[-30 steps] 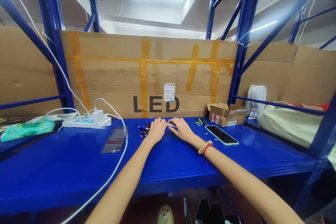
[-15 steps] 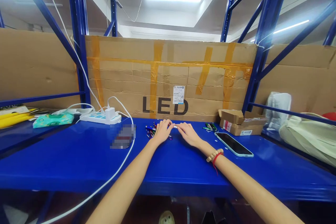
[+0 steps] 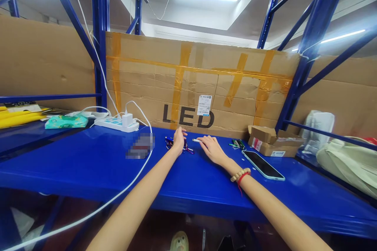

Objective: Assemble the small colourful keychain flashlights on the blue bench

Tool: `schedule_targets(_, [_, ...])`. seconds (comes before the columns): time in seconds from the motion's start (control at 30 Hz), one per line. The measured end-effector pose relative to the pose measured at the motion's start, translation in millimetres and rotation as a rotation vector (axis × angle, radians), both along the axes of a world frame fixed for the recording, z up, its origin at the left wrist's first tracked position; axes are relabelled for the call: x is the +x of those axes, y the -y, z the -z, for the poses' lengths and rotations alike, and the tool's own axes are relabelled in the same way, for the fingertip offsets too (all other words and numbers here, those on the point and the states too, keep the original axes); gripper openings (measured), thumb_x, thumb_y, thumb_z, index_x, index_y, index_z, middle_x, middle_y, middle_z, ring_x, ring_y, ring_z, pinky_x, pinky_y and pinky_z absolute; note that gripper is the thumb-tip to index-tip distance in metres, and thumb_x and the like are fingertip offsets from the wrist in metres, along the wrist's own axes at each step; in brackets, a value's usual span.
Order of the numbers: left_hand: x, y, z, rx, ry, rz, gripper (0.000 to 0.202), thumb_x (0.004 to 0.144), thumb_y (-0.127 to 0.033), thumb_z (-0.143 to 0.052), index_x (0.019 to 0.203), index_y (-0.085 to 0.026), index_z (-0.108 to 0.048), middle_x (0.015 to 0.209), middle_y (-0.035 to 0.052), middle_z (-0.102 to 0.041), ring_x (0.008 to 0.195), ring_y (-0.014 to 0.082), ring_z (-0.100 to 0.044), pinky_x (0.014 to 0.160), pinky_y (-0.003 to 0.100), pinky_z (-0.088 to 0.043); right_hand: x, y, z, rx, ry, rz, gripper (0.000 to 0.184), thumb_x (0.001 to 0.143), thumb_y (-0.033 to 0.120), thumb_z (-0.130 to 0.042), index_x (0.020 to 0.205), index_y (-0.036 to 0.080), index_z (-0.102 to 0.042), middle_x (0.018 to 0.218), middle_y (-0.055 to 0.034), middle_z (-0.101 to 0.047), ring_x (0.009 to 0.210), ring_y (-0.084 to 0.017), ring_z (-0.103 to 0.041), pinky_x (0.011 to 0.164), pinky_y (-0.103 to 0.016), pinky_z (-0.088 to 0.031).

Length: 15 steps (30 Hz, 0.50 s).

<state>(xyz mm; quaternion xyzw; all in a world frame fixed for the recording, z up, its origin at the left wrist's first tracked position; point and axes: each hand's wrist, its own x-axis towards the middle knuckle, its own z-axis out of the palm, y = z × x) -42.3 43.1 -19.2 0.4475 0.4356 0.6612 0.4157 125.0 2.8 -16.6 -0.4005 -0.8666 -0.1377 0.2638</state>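
Note:
My left hand [image 3: 178, 140] rests with curled fingers on a small heap of coloured metal clips [image 3: 188, 149] near the back of the blue shelf [image 3: 88, 164]; what it holds, if anything, is hidden. My right hand [image 3: 212, 148] lies just to the right, fingers pinched on a thin silvery piece [image 3: 196, 140] that sticks out toward the left hand. A bead bracelet and a red string circle my right wrist. The two hands are a short way apart.
A phone [image 3: 263, 164] lies face up right of my right hand, behind it a small open cardboard box [image 3: 272, 141] and more clips [image 3: 237, 144]. A power strip [image 3: 117, 123] with charger and white cable sits at back left. A taped cardboard wall marked LED [image 3: 188, 82] closes the back.
The hands, close together over the clips earlier, have drawn slightly apart; the left now sits on the pile. The view has swung a little to the left.

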Motion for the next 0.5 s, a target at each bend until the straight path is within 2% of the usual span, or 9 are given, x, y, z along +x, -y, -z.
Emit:
schedule_targets(0.17, [-1, 4, -2.0, -0.029, 0.034, 0.007, 0.031, 0.079, -0.04, -0.036, 0.067, -0.017, -0.052, 0.065, 0.0032, -0.058, 0.055, 0.0118, -0.051, 0.053, 0.023, -0.034, 0, 2, -0.7, -0.006, 0.019, 0.007, 0.036, 0.096, 0.033, -0.024, 0.113, 0.021, -0.053, 0.106, -0.0068, -0.062, 0.094, -0.019, -0.051, 0.082, -0.036, -0.034])
schedule_targets(0.37, [1, 17, -15.8, -0.102, 0.187, 0.311, 0.043, 0.081, -0.044, -0.031, 0.073, -0.015, -0.061, 0.073, 0.0077, -0.066, 0.062, 0.0139, -0.058, 0.055, 0.023, -0.037, -2, 5, -3.2, -0.009, 0.0, -0.037, 0.035, 0.094, 0.039, -0.028, 0.106, 0.022, -0.056, 0.102, -0.0058, -0.062, 0.091, -0.019, -0.051, 0.082, -0.035, -0.034])
schedule_targets(0.5, [4, 24, -18.8, -0.159, 0.174, 0.392, 0.047, 0.082, -0.046, -0.028, 0.077, -0.014, -0.063, 0.077, 0.0095, -0.068, 0.066, 0.0156, -0.06, 0.055, 0.023, -0.036, 0, 4, -3.6, -0.005, -0.042, -0.024, 0.036, 0.094, 0.04, -0.027, 0.106, 0.023, -0.057, 0.095, -0.0054, -0.062, 0.087, -0.019, -0.051, 0.079, -0.035, -0.034])
